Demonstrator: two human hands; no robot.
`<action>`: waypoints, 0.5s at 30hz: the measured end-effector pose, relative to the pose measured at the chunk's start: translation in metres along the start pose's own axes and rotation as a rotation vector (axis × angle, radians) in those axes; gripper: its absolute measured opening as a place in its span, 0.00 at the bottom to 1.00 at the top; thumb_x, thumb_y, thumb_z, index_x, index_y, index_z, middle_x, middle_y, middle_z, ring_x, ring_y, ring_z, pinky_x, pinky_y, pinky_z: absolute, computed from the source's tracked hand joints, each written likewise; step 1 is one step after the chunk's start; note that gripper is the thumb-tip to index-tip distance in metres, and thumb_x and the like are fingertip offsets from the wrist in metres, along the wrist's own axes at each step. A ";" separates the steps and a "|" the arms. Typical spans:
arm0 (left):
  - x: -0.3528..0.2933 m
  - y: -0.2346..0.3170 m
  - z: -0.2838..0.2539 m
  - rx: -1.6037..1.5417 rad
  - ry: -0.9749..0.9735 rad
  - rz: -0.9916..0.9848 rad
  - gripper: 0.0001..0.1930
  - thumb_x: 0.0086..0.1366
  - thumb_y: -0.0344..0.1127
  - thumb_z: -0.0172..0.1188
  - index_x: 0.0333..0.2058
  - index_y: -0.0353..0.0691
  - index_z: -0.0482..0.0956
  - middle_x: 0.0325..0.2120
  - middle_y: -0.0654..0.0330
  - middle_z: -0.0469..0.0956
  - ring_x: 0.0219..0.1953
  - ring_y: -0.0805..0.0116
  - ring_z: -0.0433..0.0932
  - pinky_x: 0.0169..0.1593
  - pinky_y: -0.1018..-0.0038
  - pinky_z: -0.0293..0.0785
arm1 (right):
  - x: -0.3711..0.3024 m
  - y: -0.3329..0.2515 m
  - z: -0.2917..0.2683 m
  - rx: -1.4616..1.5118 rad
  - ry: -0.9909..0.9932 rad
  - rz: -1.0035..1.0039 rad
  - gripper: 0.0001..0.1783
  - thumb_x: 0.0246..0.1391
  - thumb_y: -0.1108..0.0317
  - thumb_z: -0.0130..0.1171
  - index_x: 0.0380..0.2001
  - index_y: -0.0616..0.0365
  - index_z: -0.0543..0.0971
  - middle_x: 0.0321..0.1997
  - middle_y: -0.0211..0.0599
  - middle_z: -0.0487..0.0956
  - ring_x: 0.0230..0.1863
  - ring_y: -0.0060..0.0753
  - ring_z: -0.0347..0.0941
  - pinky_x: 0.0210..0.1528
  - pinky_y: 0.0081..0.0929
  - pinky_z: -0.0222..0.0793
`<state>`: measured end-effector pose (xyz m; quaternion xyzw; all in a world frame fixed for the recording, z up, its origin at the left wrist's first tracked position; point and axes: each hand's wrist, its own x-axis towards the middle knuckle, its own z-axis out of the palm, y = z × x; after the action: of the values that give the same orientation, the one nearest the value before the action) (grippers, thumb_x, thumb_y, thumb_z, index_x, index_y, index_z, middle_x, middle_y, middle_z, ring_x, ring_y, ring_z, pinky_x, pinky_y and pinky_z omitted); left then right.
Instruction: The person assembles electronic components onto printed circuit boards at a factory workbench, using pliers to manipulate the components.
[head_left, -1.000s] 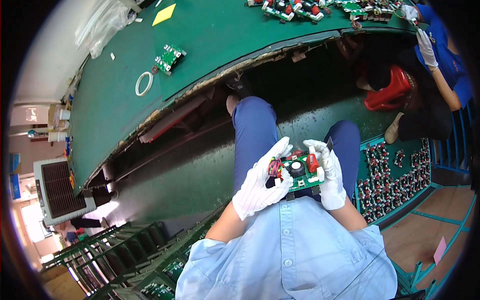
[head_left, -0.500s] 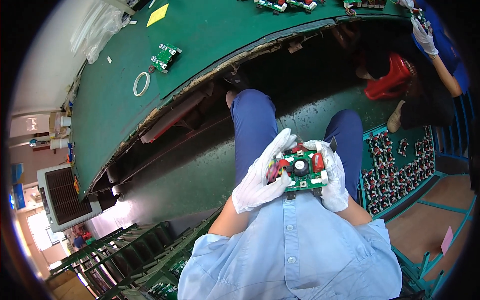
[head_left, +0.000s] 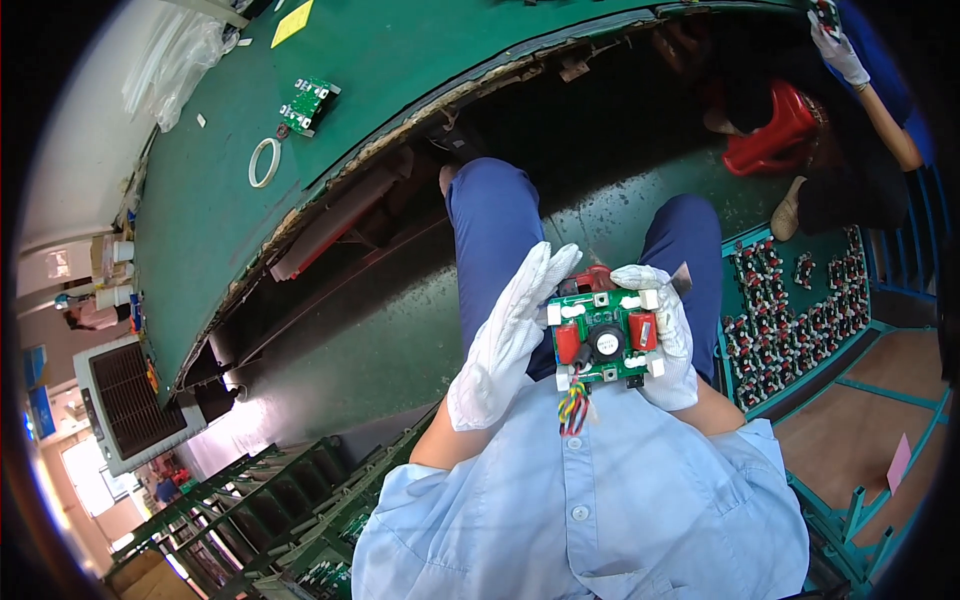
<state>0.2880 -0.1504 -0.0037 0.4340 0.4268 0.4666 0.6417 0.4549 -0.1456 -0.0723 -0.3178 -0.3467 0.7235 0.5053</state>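
Note:
Above my lap I see a green circuit board [head_left: 603, 300] carrying a round black component [head_left: 607, 342], red block components [head_left: 641, 331] and white corner posts. My right hand [head_left: 672, 345], in a white glove, grips the board's right edge. A bundle of coloured wires [head_left: 573, 400] hangs from its lower left. My left hand [head_left: 500, 345], also gloved, lies along the left side with fingers stretched out and close together; its thumb is hidden. Beyond my right fingers sticks out a thin, flat greyish piece [head_left: 682, 278] of a kind I cannot make out.
Ahead, the green workbench [head_left: 220, 170] bears another circuit board [head_left: 308, 106], a white ring [head_left: 264, 163] and a yellow paper [head_left: 292, 23]. At right, a rack tray [head_left: 737, 285] holds several small assemblies. A co-worker's gloved hand [head_left: 838, 52] and a red stool [head_left: 775, 140] are beyond.
My left fingers have let go of the wire bundle, which now hangs down, and have straightened beside the board. The board is turned more squarely toward me. The view has shifted slightly.

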 end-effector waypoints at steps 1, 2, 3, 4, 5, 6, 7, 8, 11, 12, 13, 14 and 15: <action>-0.001 0.000 0.001 -0.018 0.017 0.012 0.58 0.44 0.79 0.35 0.60 0.33 0.42 0.58 0.39 0.49 0.61 0.47 0.49 0.61 0.60 0.44 | -0.001 0.001 -0.002 0.096 -0.025 0.021 0.23 0.59 0.54 0.38 0.49 0.63 0.63 0.49 0.40 0.67 0.50 0.30 0.65 0.53 0.27 0.61; -0.002 -0.004 -0.001 -0.043 0.013 0.037 0.58 0.42 0.80 0.35 0.60 0.35 0.44 0.57 0.38 0.49 0.61 0.46 0.49 0.61 0.59 0.46 | -0.003 0.000 -0.001 0.091 -0.006 -0.022 0.25 0.57 0.53 0.41 0.49 0.62 0.62 0.49 0.40 0.67 0.50 0.30 0.66 0.53 0.28 0.62; -0.003 -0.006 -0.003 -0.044 0.012 0.037 0.58 0.42 0.80 0.35 0.60 0.35 0.44 0.57 0.38 0.49 0.61 0.46 0.49 0.61 0.59 0.46 | -0.003 0.001 0.000 0.090 -0.005 -0.023 0.25 0.57 0.53 0.41 0.49 0.62 0.62 0.49 0.40 0.67 0.50 0.30 0.66 0.53 0.28 0.62; -0.003 -0.007 -0.005 -0.031 0.009 0.033 0.58 0.42 0.80 0.35 0.60 0.36 0.44 0.57 0.38 0.49 0.60 0.45 0.50 0.60 0.58 0.47 | -0.003 0.001 0.001 0.146 -0.025 -0.032 0.25 0.57 0.53 0.42 0.49 0.62 0.62 0.49 0.41 0.67 0.50 0.31 0.66 0.53 0.28 0.62; -0.003 -0.007 -0.005 -0.017 0.006 0.030 0.57 0.42 0.80 0.36 0.60 0.37 0.45 0.57 0.38 0.50 0.60 0.45 0.50 0.60 0.57 0.47 | -0.003 0.002 0.000 0.203 -0.046 -0.040 0.25 0.56 0.53 0.43 0.49 0.62 0.62 0.49 0.41 0.67 0.50 0.31 0.66 0.53 0.28 0.63; -0.003 -0.007 -0.003 -0.035 0.015 0.049 0.55 0.44 0.78 0.37 0.60 0.38 0.46 0.57 0.38 0.50 0.60 0.44 0.51 0.60 0.57 0.48 | -0.003 0.002 -0.001 0.199 -0.041 -0.043 0.25 0.56 0.53 0.43 0.49 0.62 0.62 0.49 0.41 0.67 0.50 0.31 0.66 0.53 0.28 0.63; -0.003 -0.009 -0.003 -0.039 0.009 0.049 0.55 0.44 0.78 0.37 0.60 0.38 0.46 0.57 0.38 0.50 0.60 0.44 0.51 0.60 0.57 0.48 | -0.003 0.002 -0.002 0.190 -0.056 -0.035 0.24 0.56 0.54 0.44 0.48 0.62 0.63 0.50 0.41 0.67 0.51 0.32 0.65 0.54 0.29 0.62; -0.005 -0.011 -0.005 -0.090 0.008 0.079 0.51 0.48 0.74 0.38 0.60 0.39 0.47 0.57 0.38 0.51 0.60 0.44 0.51 0.59 0.57 0.50 | -0.003 0.002 -0.003 0.182 -0.071 -0.027 0.23 0.56 0.54 0.44 0.48 0.61 0.64 0.50 0.42 0.66 0.51 0.33 0.64 0.54 0.30 0.60; -0.006 -0.021 -0.010 0.133 0.103 0.005 0.37 0.58 0.59 0.42 0.59 0.40 0.50 0.56 0.41 0.55 0.59 0.45 0.53 0.58 0.58 0.54 | -0.002 0.001 -0.002 -0.311 -0.042 -0.192 0.21 0.58 0.57 0.41 0.47 0.61 0.65 0.51 0.44 0.66 0.53 0.35 0.62 0.56 0.32 0.57; -0.003 -0.025 -0.011 -0.012 0.094 0.049 0.34 0.59 0.52 0.45 0.59 0.41 0.50 0.55 0.41 0.56 0.59 0.46 0.54 0.58 0.58 0.55 | -0.001 0.003 0.000 -0.124 -0.021 -0.147 0.20 0.60 0.60 0.36 0.48 0.62 0.65 0.51 0.44 0.66 0.55 0.35 0.61 0.57 0.32 0.55; -0.002 -0.027 -0.012 -0.157 0.086 0.091 0.31 0.60 0.46 0.47 0.59 0.41 0.51 0.55 0.42 0.58 0.58 0.47 0.56 0.57 0.59 0.56 | -0.002 0.002 0.001 -0.127 -0.014 -0.150 0.20 0.60 0.60 0.36 0.48 0.62 0.65 0.51 0.44 0.66 0.55 0.35 0.61 0.57 0.32 0.55; -0.004 -0.025 -0.011 -0.339 0.092 0.091 0.31 0.57 0.36 0.51 0.58 0.39 0.52 0.54 0.42 0.59 0.57 0.49 0.58 0.58 0.59 0.55 | -0.002 -0.001 0.002 -0.218 0.005 -0.112 0.20 0.60 0.61 0.33 0.48 0.63 0.65 0.52 0.44 0.66 0.55 0.35 0.60 0.57 0.31 0.54; -0.004 -0.023 -0.011 -0.340 0.087 0.090 0.31 0.57 0.36 0.51 0.58 0.39 0.52 0.54 0.42 0.59 0.57 0.49 0.58 0.58 0.59 0.55 | -0.003 -0.002 0.002 -0.307 0.022 -0.073 0.21 0.61 0.62 0.31 0.49 0.64 0.65 0.52 0.43 0.66 0.55 0.34 0.60 0.57 0.31 0.54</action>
<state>0.2826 -0.1565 -0.0283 0.3172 0.3494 0.5785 0.6653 0.4550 -0.1480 -0.0688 -0.3864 -0.4592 0.6394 0.4806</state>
